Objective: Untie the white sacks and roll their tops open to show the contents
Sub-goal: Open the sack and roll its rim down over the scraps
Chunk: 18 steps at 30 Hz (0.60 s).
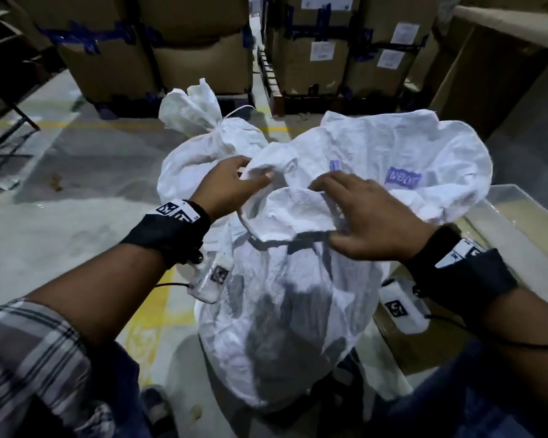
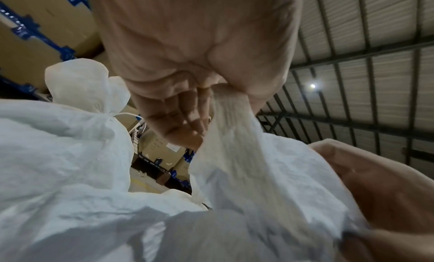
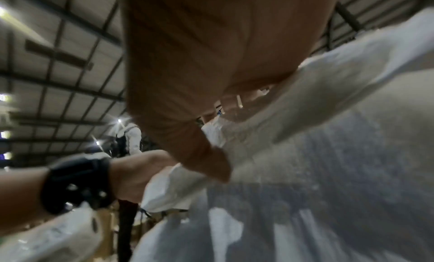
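A tall white woven sack (image 1: 282, 311) stands on the floor in front of me, its loose top bunched up. My left hand (image 1: 256, 178) pinches a fold of that top between thumb and fingers; the left wrist view shows the fabric (image 2: 230, 128) running out of the pinch. My right hand (image 1: 337, 213) grips the crumpled top edge, fingers over it and thumb (image 3: 211, 163) under. White fabric with a purple label (image 1: 404, 178) spreads to the right; I cannot tell whether it belongs to this sack. Behind stands a second sack (image 1: 200, 153), its neck (image 1: 217, 127) tied with string.
Stacked cardboard boxes (image 1: 203, 58) on pallets line the back, with a narrow aisle between them. A clear plastic bin (image 1: 519, 222) and a cardboard box stand at my right. A yellow line (image 1: 159, 311) marks the concrete floor. A dark metal frame (image 1: 10, 121) is at far left.
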Each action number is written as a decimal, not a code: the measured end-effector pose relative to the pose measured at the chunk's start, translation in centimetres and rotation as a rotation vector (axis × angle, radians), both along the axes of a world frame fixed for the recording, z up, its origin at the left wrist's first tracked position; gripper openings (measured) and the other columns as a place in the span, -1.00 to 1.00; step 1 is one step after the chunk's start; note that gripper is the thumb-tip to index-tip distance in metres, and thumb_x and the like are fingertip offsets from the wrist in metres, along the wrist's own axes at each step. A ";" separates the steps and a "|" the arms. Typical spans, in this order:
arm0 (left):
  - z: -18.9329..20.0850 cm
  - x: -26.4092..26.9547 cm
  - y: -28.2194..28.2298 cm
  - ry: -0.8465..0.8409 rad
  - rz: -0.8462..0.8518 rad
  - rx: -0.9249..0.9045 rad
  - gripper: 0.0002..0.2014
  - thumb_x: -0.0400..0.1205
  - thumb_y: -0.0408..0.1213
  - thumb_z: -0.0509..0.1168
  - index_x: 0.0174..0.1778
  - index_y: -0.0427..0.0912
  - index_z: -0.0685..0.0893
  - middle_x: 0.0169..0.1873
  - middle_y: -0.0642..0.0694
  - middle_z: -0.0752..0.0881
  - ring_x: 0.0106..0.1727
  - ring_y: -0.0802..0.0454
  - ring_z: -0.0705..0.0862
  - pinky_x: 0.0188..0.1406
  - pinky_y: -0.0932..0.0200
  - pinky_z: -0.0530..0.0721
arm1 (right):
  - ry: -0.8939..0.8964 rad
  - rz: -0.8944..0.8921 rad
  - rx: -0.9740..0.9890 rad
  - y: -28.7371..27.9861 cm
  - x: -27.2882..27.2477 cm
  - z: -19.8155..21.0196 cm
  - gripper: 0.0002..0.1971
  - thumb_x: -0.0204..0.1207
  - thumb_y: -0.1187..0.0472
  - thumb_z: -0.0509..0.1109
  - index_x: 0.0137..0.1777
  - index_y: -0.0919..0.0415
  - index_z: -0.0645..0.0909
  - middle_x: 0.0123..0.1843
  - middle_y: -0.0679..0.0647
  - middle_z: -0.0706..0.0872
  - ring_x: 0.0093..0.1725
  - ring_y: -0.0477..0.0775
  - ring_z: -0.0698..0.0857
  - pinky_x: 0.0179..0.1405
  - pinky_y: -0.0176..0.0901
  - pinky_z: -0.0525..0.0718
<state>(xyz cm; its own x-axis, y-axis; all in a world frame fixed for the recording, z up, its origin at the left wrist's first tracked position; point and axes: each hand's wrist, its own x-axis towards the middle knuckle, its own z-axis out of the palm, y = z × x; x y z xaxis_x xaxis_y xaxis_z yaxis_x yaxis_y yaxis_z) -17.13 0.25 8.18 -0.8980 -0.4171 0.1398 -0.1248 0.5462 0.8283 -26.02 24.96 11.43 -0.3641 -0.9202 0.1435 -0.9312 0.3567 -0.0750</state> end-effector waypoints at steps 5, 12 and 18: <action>0.7 -0.2 0.1 0.036 -0.002 0.467 -0.74 0.64 -0.15 0.45 0.24 -0.07 0.72 -0.04 -0.03 0.84 -0.14 0.07 0.78 -0.36 0.24 0.72 | 0.004 -0.014 -0.066 -0.1 0.2 -1.2 -0.53 0.55 -0.15 0.45 0.31 0.12 0.54 0.11 0.10 0.71 0.06 0.33 0.70 -0.07 0.14 0.64; 4.1 0.3 -3.3 0.024 -0.083 1.448 -0.54 0.67 -0.33 0.06 0.45 -0.42 0.56 0.35 -0.37 0.67 0.31 -0.30 0.72 0.06 -0.18 0.81 | 0.204 -0.001 -0.090 0.2 -0.5 -1.5 -0.69 0.61 0.07 0.28 0.29 0.14 0.59 0.12 0.14 0.71 -0.08 0.32 0.75 -0.40 -0.08 0.57; 3.0 0.0 -2.3 -0.076 0.235 1.029 -0.59 0.48 -0.33 0.12 0.26 -0.20 0.58 -0.29 -0.19 0.76 -0.44 -0.07 0.78 -0.40 0.18 0.76 | 0.371 0.161 -0.041 -0.9 1.0 -2.3 -0.58 0.39 0.35 -0.03 0.11 0.23 0.58 -0.14 0.20 0.64 -0.29 0.27 0.58 -0.36 -0.06 0.44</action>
